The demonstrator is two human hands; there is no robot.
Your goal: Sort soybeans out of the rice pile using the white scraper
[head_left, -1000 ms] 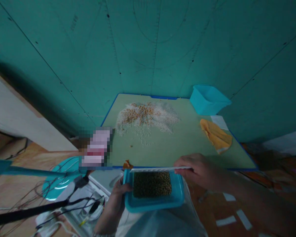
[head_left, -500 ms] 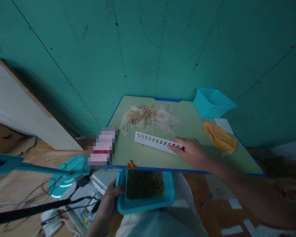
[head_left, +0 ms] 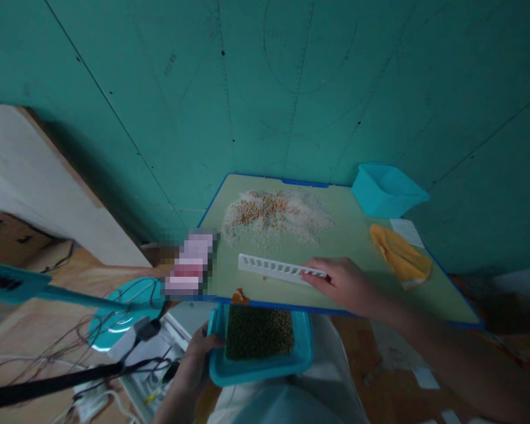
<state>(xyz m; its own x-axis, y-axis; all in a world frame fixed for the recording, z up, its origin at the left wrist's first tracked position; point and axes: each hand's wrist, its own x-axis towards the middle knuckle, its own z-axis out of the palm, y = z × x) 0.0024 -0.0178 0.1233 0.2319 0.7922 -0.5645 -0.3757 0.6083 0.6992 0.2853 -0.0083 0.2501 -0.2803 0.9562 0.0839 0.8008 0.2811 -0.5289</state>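
Observation:
My right hand (head_left: 335, 280) grips one end of a white slotted plastic strip (head_left: 265, 270), which lies low over the table (head_left: 353, 241) near its front edge. Beyond the strip spreads a pile of white grains (head_left: 307, 221) mixed with round tan beans (head_left: 260, 207). Below the table edge, my left hand (head_left: 198, 353) holds the left rim of a turquoise tub (head_left: 307, 353), fingers wrapped under it. Inside the tub are small dark green beans (head_left: 256, 335), with tan ones along the right side.
A turquoise bin (head_left: 386, 191) stands at the table's back right corner, with a yellow cloth (head_left: 400, 256) in front of it. An orange scrap (head_left: 239, 296) lies at the front edge. A blurred pink item (head_left: 189, 265) is at the left. Cables and a turquoise stand base (head_left: 128, 312) occupy the floor.
My right hand has drawn the slotted strip toward the front edge, away from the pile. The left hand keeps the tub in place. The camera view has shifted slightly.

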